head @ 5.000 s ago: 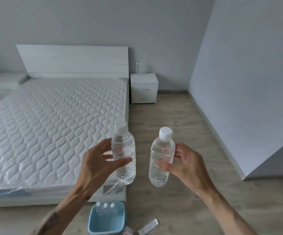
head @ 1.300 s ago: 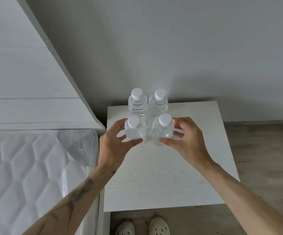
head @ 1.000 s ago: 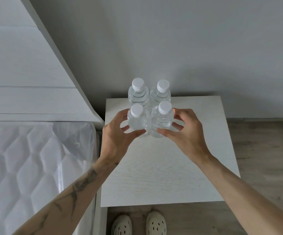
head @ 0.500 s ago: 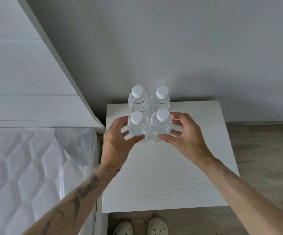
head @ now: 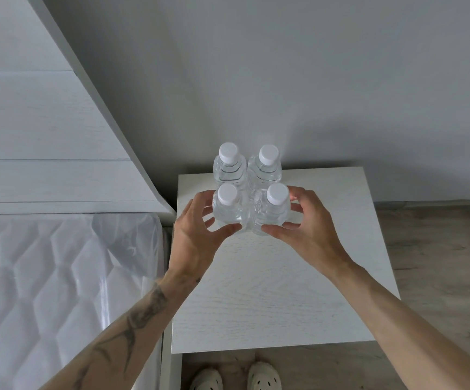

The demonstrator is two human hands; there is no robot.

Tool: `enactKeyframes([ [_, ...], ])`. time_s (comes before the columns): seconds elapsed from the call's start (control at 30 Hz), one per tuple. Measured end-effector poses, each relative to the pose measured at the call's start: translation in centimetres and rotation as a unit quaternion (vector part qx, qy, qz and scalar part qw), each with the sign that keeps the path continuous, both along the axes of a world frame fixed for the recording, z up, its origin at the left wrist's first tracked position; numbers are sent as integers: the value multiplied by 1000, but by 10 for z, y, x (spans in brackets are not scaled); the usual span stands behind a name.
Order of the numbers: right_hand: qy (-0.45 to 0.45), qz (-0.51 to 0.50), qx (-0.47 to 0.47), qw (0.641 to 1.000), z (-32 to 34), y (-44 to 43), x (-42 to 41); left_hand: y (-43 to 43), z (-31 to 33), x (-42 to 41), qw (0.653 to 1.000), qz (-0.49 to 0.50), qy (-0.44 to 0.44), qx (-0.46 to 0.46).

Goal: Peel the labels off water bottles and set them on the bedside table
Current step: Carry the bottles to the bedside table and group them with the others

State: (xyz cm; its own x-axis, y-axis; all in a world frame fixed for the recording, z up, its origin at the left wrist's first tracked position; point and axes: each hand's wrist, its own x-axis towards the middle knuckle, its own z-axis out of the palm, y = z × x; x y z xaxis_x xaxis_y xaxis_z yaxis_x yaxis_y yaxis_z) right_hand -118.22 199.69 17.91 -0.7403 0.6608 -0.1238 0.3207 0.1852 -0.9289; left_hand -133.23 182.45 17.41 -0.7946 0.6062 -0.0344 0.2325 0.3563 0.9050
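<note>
Several clear, label-free water bottles with white caps stand in a tight square on the white bedside table (head: 284, 291). My left hand (head: 197, 237) curls around the front left bottle (head: 226, 209), thumb against its near side. My right hand (head: 304, 229) wraps the front right bottle (head: 274, 211) the same way. Both front bottles are upright and pressed against the back left bottle (head: 229, 167) and the back right bottle (head: 266, 166), which stand near the wall.
The bed's plastic-wrapped quilted mattress (head: 45, 291) and white headboard (head: 45, 136) lie to the left of the table. A grey wall rises behind it. Wooden floor (head: 439, 263) runs along the right, and my two pale shoes (head: 235, 378) show below the table's front edge.
Five seconds ago I carried the two bottles in the air across the room. Over the last second they came down against the back pair, and my fingers have loosened slightly.
</note>
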Motion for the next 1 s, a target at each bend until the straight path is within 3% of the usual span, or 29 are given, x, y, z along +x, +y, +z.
enactKeyframes([
  [0.63, -2, -14, -43, 999, -2, 1, -6, -1, -8, -6, 1000, -18, -14, 15],
  [1.0, -21, -7, -20, 1000, 0, 0, -5, -3, -9, -14, 998, -59, -27, 9],
])
